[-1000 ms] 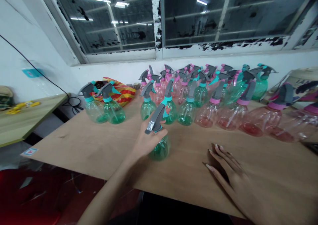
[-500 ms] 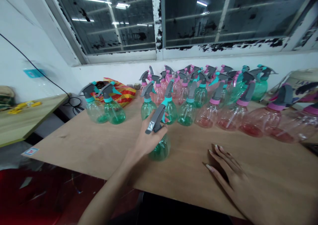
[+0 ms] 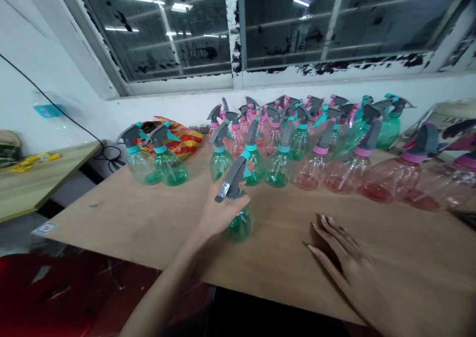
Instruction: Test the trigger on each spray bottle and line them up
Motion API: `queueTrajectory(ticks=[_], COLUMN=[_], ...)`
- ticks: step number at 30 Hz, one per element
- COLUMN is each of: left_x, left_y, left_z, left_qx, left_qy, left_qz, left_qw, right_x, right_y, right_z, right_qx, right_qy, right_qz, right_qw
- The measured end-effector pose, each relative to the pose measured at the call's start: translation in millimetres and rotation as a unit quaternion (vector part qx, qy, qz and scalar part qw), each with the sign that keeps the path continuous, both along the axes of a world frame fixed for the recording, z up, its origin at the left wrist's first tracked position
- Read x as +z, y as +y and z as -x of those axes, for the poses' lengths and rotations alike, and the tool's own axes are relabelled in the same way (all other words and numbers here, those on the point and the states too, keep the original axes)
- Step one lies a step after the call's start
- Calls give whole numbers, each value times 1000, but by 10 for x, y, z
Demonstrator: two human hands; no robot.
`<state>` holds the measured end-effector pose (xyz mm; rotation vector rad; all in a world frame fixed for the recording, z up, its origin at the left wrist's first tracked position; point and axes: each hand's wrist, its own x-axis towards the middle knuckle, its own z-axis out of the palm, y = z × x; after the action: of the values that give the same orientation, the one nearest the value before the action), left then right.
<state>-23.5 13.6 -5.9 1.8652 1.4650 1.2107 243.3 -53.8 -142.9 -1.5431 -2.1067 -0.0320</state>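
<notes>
My left hand (image 3: 219, 209) is wrapped round the neck of a green spray bottle (image 3: 238, 223) with a grey trigger head, which stands on the wooden table (image 3: 148, 223) in front of me. To its right my right hand (image 3: 349, 272) lies flat on the table, fingers stretched out and holding nothing. Behind the held bottle stands a crowd of several green and pink spray bottles (image 3: 297, 143). Two more green bottles (image 3: 156, 161) stand apart at the left.
A red and yellow striped bag (image 3: 182, 136) lies behind the two left bottles. A black cable (image 3: 107, 156) runs down the wall at the left. A second table (image 3: 37, 178) with yellow items is at far left. Windows line the wall behind.
Hardly anything differs: my left hand and its bottle have shifted very slightly; my right hand has stayed flat in place.
</notes>
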Motion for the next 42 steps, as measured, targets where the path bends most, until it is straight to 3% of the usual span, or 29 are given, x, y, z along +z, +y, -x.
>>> queueTrajectory(ticks=[10, 17, 23, 34, 42], left_x=[-82, -82, -49, -16, 10], left_y=[26, 31, 26, 68, 31], left_z=[24, 37, 38, 33, 50], left_qx=[31, 15, -47, -59, -17], left_qy=[8, 8, -22, -31, 11], left_qz=[9, -10, -34, -47, -2], left_qw=[999, 1000, 998, 997, 1000], right_x=[-8, -24, -11, -24, -4], right_y=[14, 13, 3, 19, -6], right_z=[-2, 2, -17, -9, -12], right_qx=[0, 1, 5, -1, 5], right_qy=[-5, 4, -6, -4, 0], right_qz=[-13, -12, -15, -15, -18], right_qw=[1000, 1000, 1000, 1000, 1000])
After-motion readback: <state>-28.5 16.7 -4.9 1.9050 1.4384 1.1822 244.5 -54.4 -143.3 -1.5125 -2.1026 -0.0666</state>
